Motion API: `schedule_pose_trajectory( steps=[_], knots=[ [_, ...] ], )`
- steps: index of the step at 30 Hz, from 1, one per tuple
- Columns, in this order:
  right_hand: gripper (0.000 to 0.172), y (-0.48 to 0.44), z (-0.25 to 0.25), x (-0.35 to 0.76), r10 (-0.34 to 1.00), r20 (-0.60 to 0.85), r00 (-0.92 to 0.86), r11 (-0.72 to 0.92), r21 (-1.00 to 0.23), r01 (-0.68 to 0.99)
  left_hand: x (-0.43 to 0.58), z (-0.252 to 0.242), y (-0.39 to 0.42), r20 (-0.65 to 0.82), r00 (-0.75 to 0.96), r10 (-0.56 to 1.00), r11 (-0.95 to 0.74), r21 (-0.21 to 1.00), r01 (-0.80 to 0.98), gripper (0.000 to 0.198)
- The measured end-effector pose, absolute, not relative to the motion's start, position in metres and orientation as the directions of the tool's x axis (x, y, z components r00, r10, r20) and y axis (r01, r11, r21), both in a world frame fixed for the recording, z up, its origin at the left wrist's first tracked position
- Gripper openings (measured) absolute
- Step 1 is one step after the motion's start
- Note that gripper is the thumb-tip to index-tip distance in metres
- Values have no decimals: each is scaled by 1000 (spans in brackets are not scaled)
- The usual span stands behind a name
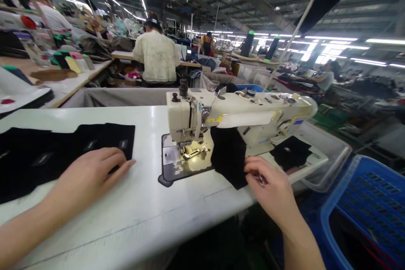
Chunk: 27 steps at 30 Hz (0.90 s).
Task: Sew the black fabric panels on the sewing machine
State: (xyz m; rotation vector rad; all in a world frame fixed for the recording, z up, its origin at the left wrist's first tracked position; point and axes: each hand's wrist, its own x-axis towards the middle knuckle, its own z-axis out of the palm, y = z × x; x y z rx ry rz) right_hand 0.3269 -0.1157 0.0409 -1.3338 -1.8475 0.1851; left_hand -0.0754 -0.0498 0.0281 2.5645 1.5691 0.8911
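Note:
On the pale table stands a cream sewing machine (228, 107), its needle area and metal plate (172, 168) lit from above. My right hand (272, 185) pinches the edge of a black fabric piece (228, 156) lying to the right of the needle area. Something small and shiny shows within that hand, too hidden to name. At the left, my left hand (95, 168) lies with its fingers stretched over a row of overlapping black fabric pieces (66, 145), which bear small light labels. Its thumb reaches past the row's right end and grips nothing I can see.
Another black piece (291, 152) lies at the table's right end, beside a clear plastic bin (335, 147). A blue basket (341, 185) stands at the lower right. A thread stand pole (291, 42) rises behind the machine. Another person (157, 55) sits ahead, back turned.

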Motion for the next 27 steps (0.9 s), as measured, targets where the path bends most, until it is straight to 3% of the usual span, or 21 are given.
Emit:
schedule_pose_trajectory(
  steps=[2,5,7,9,11,13,15,17,22,27],
  knots=[
    [22,-128,52,318,804,560,-200,554,-584,594,-47,40,-60,441,336,832,-503,347,792,44],
    [25,-137,63,301,788,544,-290,616,-695,371,-3,49,-72,285,380,880,-458,720,522,39],
    [23,-139,64,289,789,510,-343,597,-770,226,22,50,-78,153,529,835,-332,907,261,45],
    [20,-138,59,276,807,464,-366,534,-838,116,41,48,-81,56,598,800,-121,990,68,50],
    [13,-137,50,265,885,385,-262,411,-910,52,52,44,-80,-55,543,838,89,995,-36,40],
    [7,-137,39,258,975,207,-81,207,-978,-11,54,42,-76,-171,397,902,217,973,-74,30],
    [31,-139,28,255,999,-34,16,-32,-997,-71,48,41,-70,-239,232,943,263,962,-80,29],
    [48,-143,18,256,983,-185,12,-184,-983,-27,39,40,-65,-262,114,958,273,958,-85,32],
    [30,-154,-1,260,983,-184,-22,-170,-943,286,15,35,-60,-298,25,954,298,954,-15,34],
    [34,-161,-9,252,976,-216,-34,-189,-911,365,1,35,-42,-418,137,898,390,901,190,37]
  ],
)
